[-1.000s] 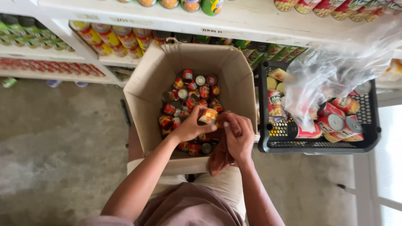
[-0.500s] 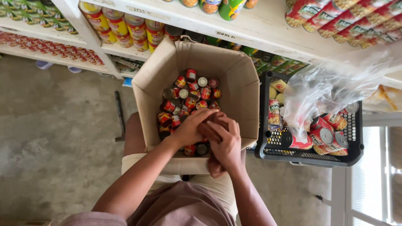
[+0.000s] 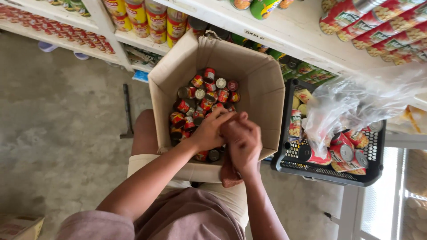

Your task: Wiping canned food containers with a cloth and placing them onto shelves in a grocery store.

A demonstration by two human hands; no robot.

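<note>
I am looking straight down into an open cardboard box that rests against my knees, full of small tins with red labels, some on end, some tipped. My hands meet over the near edge of the box. The left hand is curled, fingers bent down among the tins; it seems to be gripping one, but the tin itself is hidden, so I cannot tell for sure. The right hand is closed around a reddish-brown cloth, whose loose end hangs below my wrist. I judge the step to be wiping a tin with the cloth, just above the heap. The next move would call for a firm pinch on the tin while the cloth turns round it.

To my right a black plastic basket holds larger tins under a clear plastic bag. White shelves stacked with tins run above the box. The box walls stand high and the tins are packed close, so fingers have little room between them. The floor is bare concrete.
</note>
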